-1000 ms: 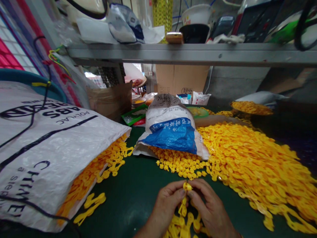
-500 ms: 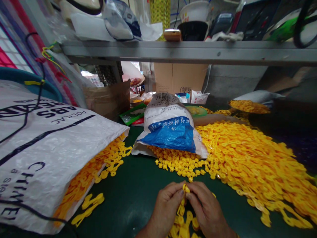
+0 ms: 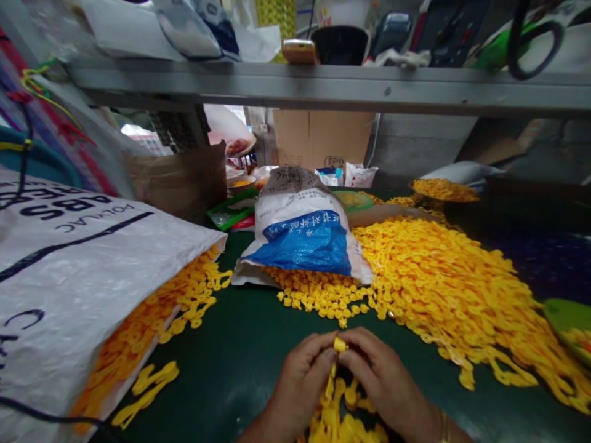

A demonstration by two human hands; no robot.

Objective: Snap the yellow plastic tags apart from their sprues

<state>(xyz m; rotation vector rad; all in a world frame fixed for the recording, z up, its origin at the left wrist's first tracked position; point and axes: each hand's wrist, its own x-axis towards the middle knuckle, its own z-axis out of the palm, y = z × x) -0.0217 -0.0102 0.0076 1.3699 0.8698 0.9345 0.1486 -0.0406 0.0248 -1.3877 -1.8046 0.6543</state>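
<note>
Thumbs and forefingers of my left hand [image 3: 300, 381] and my right hand [image 3: 381, 378] meet at the front of the green table. Between them they pinch a small yellow plastic part [image 3: 340, 344], with a longer yellow strip hanging below it. Under my hands lies a small pile of yellow plastic links [image 3: 344, 427], partly hidden by them. Just beyond, small round yellow pieces [image 3: 323, 296] spill from the mouth of a white and blue bag [image 3: 302, 243]. To the right spreads a large heap of yellow links [image 3: 447, 289].
A big white sack [image 3: 92, 264] with yellow links at its mouth lies on the left, a black cable [image 3: 50, 415] across it. A metal shelf beam [image 3: 323, 86] crosses above the table. Cardboard boxes [image 3: 178, 181] stand behind. A green container [image 3: 570, 320] is at the right edge.
The view has shifted to the right, bringing the green container in. Both hands stay together, still pinching at the yellow part, which now shows a larger end between the fingertips.
</note>
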